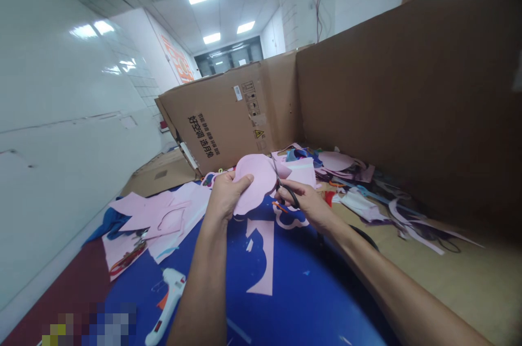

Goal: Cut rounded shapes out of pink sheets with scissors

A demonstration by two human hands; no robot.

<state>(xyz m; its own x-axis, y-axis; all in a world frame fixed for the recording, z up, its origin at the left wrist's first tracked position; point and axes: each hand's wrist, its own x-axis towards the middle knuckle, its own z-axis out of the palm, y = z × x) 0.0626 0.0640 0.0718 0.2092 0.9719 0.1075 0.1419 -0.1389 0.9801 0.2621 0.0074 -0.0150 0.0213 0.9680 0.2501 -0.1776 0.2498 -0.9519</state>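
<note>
Item: one pale pink flat sheet with rounded, wavy edge (255, 185), centre of the frame, held up above the bench; whether paper or felt, we cannot tell.

Item: left hand (230, 193), just left of centre. We record its grip clamped on the pink sheet's lower left side, thumb laid over the front face.

Item: one pair of metal scissors with black handles (277, 174), right of centre, blades at the sheet's right edge.

Item: right hand (304, 199), right of centre, its grip closed around the scissors' handles.

Item: one blue smooth-topped bench (297, 302), lower centre, beneath both arms.

Item: one pink flat offcut with a curved inner edge (267, 259), lower centre, lying on the bench.

Item: one white plastic glue gun (168, 302), lower left, beside the left forearm.

Item: one brown printed cardboard panel (228, 112), upright behind the hands; we note black lettering and handling symbols.

Item: one plain brown cardboard panel (408, 96), upper right, meeting the printed one at a corner.
</note>
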